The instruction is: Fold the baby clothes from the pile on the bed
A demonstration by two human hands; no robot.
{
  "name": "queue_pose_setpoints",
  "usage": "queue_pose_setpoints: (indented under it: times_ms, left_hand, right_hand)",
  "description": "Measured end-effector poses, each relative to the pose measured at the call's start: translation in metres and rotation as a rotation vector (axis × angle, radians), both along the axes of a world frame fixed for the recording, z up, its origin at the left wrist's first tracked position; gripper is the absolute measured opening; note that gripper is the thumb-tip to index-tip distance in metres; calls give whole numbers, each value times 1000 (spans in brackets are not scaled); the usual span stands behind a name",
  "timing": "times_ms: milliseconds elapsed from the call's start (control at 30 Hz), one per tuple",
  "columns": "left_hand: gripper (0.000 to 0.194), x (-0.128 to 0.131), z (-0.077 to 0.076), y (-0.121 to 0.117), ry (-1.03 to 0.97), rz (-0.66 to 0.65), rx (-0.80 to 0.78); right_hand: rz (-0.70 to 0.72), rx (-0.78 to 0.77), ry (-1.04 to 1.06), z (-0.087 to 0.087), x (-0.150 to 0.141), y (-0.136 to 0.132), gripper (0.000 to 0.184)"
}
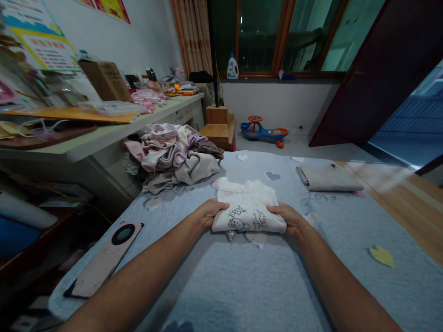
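Note:
A white garment (247,207) with a black line drawing and a ruffled far edge is folded into a small bundle just above the bed. My left hand (211,213) grips its left side, thumb on top and fingers out of sight beneath. On the opposite side my right hand (289,217) pinches the cloth in the same way. A small silvery piece (230,235) pokes out below the near edge; I cannot tell what it is. Farther right lies a folded grey-beige garment (328,177). A heap of crumpled clothes (176,154) sits at the bed's far left.
The blue bedspread (256,281) carries heart patterns. A pink phone-like device (104,263) lies near its left edge. Along the left wall runs a cluttered desk (100,138). Beyond the bed are wooden steps (218,127) and a blue ride-on toy car (265,132).

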State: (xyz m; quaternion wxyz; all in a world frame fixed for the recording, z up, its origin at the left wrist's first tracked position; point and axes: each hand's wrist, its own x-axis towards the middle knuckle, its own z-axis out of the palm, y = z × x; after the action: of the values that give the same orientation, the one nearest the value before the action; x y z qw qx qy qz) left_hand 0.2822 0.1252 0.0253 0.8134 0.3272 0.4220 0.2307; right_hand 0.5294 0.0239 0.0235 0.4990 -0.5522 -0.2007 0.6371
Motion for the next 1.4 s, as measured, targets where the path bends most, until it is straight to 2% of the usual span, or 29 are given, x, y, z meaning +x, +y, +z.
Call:
queue_pose_setpoints:
  times_ms: [133, 267, 367, 433, 567, 667, 767, 900, 967, 1033, 1100, 1167, 1233, 1300, 1400]
  left_hand:
    - [44, 0, 0, -8, -9, 97, 194]
    - [44, -2, 3, -3, 90, 69, 202]
    - [30, -1, 6, 8, 101, 66, 180]
    - [20, 2, 6, 16, 153, 105, 226]
    - [13, 13, -2, 27, 311, 198, 377]
    - [14, 20, -10, 30, 307, 247, 463]
    - [19, 18, -13, 29, 411, 233, 680]
    - [41, 12, -6, 20, 904, 207, 1087]
    - [47, 13, 4, 11, 1015, 218, 1268]
    - [44, 19, 15, 0, 957, 105, 1438]
    - [41, 29, 22, -12, 833, -134, 1559]
    - [42, 38, 21, -22, 770, -376, 1589]
    - [50, 43, 13, -29, 795, -541, 1532]
    - [59, 45, 2, -33, 843, -625, 1470]
    - [63, 43, -7, -35, 885, -640, 1448]
  right_hand:
    - [-2, 105, 17, 6, -3, 0, 50]
    - [49, 53, -14, 9, -3, 3, 46]
    - [52, 6, -66, 10, -1, 8, 40]
    - [41, -10, -117, 12, 1, 10, 36]
    - [28, 1, -191, 12, 5, 12, 31]
    - [28, 55, -206, 5, 7, 12, 33]
    - [-22, 73, -279, -6, 7, 13, 33]
    - [-58, 58, -468, -16, 6, 17, 28]
    - [-72, 71, -494, -18, 6, 19, 24]
    - [-87, 81, -464, -19, 7, 19, 22]
    - [-96, 94, -427, -20, 7, 18, 24]
    - [-82, 109, -397, -19, 7, 17, 27]
    - [-43, 110, -356, -15, 8, 16, 30]
    - [-21, 93, -329, -10, 9, 19, 26]
    - [-75, 49, -379, -2, 10, 30, 15]
